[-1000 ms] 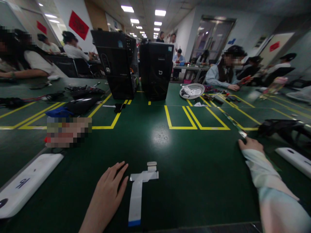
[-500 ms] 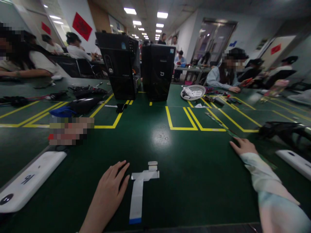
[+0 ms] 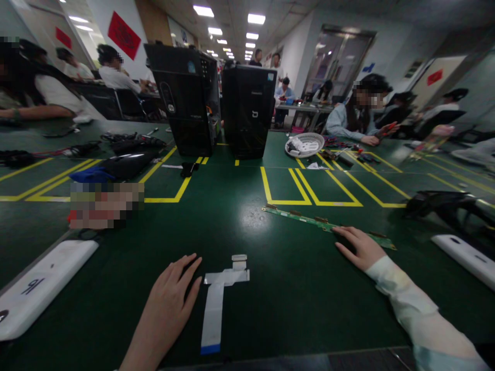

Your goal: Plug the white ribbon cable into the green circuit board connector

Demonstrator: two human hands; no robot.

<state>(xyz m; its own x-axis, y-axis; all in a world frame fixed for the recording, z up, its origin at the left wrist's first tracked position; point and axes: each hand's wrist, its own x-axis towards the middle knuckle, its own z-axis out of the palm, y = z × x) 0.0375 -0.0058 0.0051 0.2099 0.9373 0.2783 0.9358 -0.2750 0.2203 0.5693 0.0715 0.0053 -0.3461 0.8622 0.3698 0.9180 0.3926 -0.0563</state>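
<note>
A long, narrow green circuit board (image 3: pixel 305 219) lies slantwise on the table to the right of the middle. My right hand (image 3: pixel 359 247) is over its right half, fingertips on the strip and thumb at the near side; the hand covers part of the board. A white flat ribbon cable (image 3: pixel 212 314), with a blue end and a small connector at the top of its cross-shaped part, lies in front of me. Just left of the cable, my left hand (image 3: pixel 172 288) rests on the table with its fingers apart, holding nothing.
Two black computer towers (image 3: pixel 247 113) stand at the back. A white basket (image 3: pixel 315 139) with small parts is right of them. White casings (image 3: pixel 46 288) lie at both sides. Yellow tape lines (image 3: pixel 290 203) mark the green table. A person (image 3: pixel 351 118) sits at the far right.
My right hand has moved left with the circuit board, which has turned to lie more crosswise. My left hand stays beside the ribbon cable. The view has shifted slightly.
</note>
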